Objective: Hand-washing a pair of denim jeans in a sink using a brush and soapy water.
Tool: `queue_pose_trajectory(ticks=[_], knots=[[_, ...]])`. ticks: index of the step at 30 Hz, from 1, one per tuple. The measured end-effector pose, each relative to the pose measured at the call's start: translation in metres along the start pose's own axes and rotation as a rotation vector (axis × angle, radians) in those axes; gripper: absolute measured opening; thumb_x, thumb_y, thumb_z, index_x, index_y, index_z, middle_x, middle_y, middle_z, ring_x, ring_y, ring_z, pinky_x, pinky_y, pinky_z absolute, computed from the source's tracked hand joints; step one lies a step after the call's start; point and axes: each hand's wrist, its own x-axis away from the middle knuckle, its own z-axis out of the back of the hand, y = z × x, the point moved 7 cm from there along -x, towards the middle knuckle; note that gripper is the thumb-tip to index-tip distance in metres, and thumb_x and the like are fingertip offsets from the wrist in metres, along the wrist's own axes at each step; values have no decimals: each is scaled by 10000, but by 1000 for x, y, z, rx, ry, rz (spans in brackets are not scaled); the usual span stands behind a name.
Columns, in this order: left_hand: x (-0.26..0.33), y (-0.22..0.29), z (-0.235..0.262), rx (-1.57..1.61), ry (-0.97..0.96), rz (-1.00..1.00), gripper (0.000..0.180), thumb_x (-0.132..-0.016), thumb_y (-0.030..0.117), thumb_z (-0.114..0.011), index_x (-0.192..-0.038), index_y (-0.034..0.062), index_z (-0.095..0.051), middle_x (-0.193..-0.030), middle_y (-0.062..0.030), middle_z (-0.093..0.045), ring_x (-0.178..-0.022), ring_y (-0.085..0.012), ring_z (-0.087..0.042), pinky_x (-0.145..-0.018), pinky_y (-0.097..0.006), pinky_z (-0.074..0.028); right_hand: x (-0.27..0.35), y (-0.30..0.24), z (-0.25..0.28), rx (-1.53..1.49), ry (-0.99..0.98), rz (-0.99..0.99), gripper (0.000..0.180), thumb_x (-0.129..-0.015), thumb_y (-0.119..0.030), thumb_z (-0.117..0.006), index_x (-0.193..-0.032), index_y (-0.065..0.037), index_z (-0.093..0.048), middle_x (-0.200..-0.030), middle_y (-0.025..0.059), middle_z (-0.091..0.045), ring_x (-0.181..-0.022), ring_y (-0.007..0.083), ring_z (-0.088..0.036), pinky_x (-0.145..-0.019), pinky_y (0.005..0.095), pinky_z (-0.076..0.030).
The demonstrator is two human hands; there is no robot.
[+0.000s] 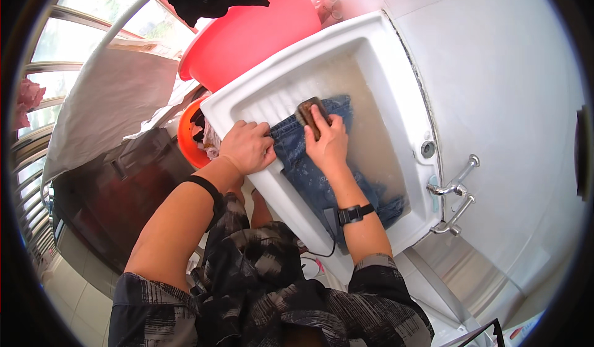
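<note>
while the curled left hand (249, 146) grips denim (294, 152) at the sink (405, 87) rim, the right hand (328, 141), half-curled, holds a brush (307, 108) against it.

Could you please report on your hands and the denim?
Left hand gripping denim at edge. Right hand holding brush on denim. Denim partly in cloudy water. Nothing visibly blocking.

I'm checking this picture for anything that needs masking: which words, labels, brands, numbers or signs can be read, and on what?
None can be read.
Brown brush, blue jeans, white sink: no legible lettering.
Black wristband: any marking is too small to read.
Item with coloured marks at the lower right: too blurred to read.
</note>
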Motion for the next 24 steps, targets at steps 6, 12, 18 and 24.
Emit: queue_pose_trajectory(ticks=[6,12,18,24], knots=[[8,-7,-1,-16,150,-30,196,-788,265,-656,-636,143,-685,-837,-18,-595,-785,-204,-615,-765,-376,-451,-45,62,20,254,145,-204,551,-914,-306,-703,-1447,-229,-587,-1282,250,-556,-1152,437,-575,-976,538,-469],[-2,-2,-4,-36,-47,14,164,-821,230,-654,-925,132,-732,-1063,-40,-660,-886,-219,-630,-839,-393,-472,-10,115,26,239,385,-98,619,-928,-261,-707,-1493,-130,-489,-1274,313,-535,-1160,475,-559,-980,531,-471],[7,4,1,-10,-26,-106,313,-852,240,-639,-1141,171,-738,-1328,-43,-639,-928,-201,-642,-879,-394,-482,20,86,17,-69,433,-293,619,-914,-263,-719,-1484,-142,-513,-1277,292,-535,-1148,456,-564,-981,531,-455],[5,-6,-6,-69,16,32,371,-850,223,-632,-1203,167,-729,-1345,-28,-631,-959,-202,-644,-884,-392,-482,-31,25,-2,191,185,-65,550,-911,-314,-712,-1445,-242,-601,-1301,245,-549,-1173,431,-569,-974,542,-452]])
